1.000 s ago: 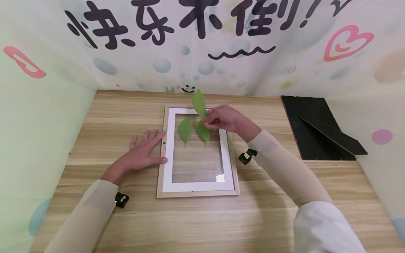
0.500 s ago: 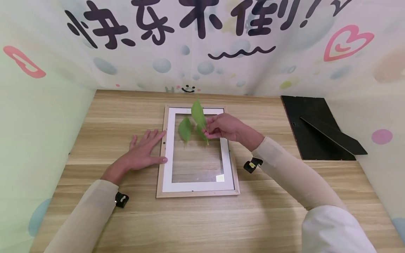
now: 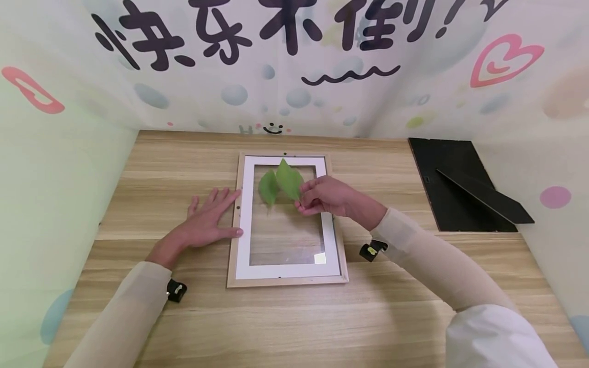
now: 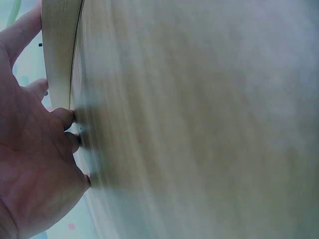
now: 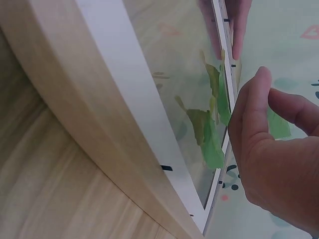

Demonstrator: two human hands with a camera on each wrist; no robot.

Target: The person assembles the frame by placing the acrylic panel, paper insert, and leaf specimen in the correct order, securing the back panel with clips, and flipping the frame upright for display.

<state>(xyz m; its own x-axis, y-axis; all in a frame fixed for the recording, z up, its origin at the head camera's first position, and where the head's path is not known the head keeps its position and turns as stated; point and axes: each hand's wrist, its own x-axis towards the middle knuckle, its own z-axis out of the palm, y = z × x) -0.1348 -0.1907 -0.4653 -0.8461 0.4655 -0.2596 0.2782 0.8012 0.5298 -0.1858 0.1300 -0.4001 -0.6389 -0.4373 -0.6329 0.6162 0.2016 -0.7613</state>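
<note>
A wooden frame (image 3: 232, 245) with a white inner border and a clear pane lies flat on the table. One green leaf (image 3: 267, 187) rests on the pane's upper left. The right hand (image 3: 329, 197) pinches another leaf (image 3: 289, 179) by its lower end above the pane's upper part; in the right wrist view that leaf (image 5: 279, 124) shows partly behind the fingers. A further leaf (image 5: 213, 147) lies on the pane there, hidden in the head view. The left hand (image 3: 207, 220) is spread on the table, its thumb and index fingertips touching the frame's left side.
A black backing board (image 3: 455, 189) with a raised stand leg (image 3: 483, 197) lies at the table's right rear. Behind the table (image 3: 276, 327) hangs a printed white cloth (image 3: 184, 102), and pale walls stand at both sides.
The right hand has moved down the pane with its leaf, from near the frame's top edge to over the leaf on the right, which it now covers. The left hand has stayed put.
</note>
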